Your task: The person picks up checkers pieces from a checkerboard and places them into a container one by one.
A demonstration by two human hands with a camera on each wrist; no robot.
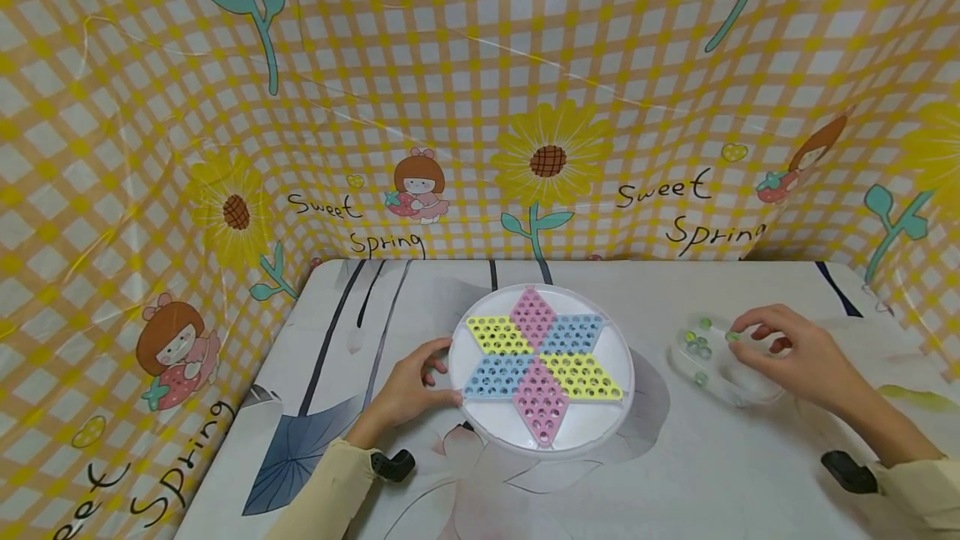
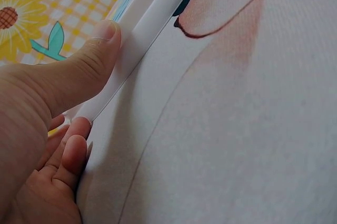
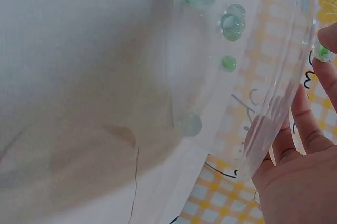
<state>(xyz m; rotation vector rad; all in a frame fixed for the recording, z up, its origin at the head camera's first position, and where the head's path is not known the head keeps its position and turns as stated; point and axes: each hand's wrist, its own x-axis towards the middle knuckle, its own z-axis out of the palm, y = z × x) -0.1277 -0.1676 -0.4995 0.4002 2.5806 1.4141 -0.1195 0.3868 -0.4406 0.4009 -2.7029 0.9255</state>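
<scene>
A round white Chinese checkers board with a pink, yellow and blue star of holes lies on the table. My left hand holds its left rim, the thumb against the white edge and the other fingers lower along it. At the right, my right hand is raised over a clear plastic container. Thumb and index finger pinch a green marble beyond the container's wall in the right wrist view. Several clear and green marbles lie in the container.
The table has a white cover with grey and floral prints. A yellow checked cloth with sunflowers hangs behind and at both sides. Black wrist devices sit at both sleeves.
</scene>
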